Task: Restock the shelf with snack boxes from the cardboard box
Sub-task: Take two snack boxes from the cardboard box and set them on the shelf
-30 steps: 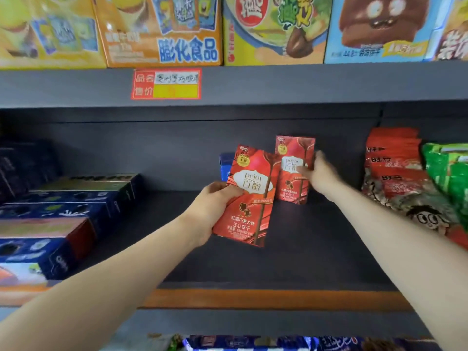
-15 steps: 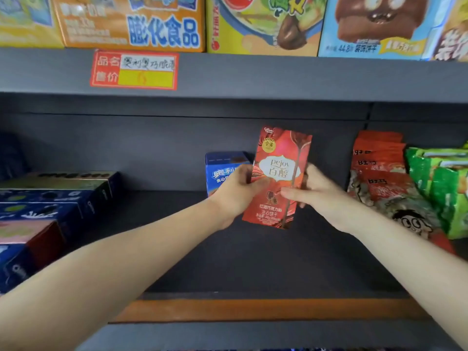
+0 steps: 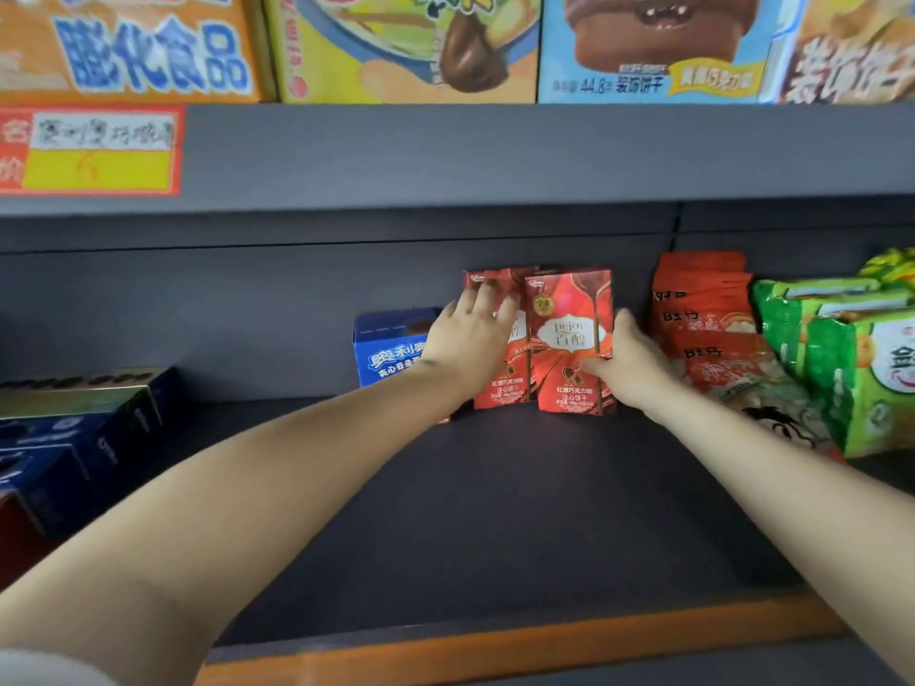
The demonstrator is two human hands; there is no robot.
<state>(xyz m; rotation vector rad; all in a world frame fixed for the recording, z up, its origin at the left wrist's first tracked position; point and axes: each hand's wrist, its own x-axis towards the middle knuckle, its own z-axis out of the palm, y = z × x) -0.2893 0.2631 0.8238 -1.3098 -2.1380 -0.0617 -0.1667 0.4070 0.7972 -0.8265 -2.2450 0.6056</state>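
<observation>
Two red Pejoy snack boxes stand upright side by side at the back of the dark shelf (image 3: pixel 495 512). My left hand (image 3: pixel 470 334) lies flat with spread fingers on the front of the left red box (image 3: pixel 510 383). My right hand (image 3: pixel 626 361) holds the right red box (image 3: pixel 569 339) by its right edge, thumb on the front. The cardboard box is out of view.
A blue Oreo box (image 3: pixel 391 346) stands just left of the red boxes. Orange snack bags (image 3: pixel 703 319) and green bags (image 3: pixel 851 368) fill the right. Blue boxes (image 3: pixel 74 438) are stacked at the left. Large snack cartons (image 3: pixel 406 42) sit on the shelf above.
The red box held between both hands has gone back onto the shelf beside the other red box. Both hands reached deeper in, and the view moved closer.
</observation>
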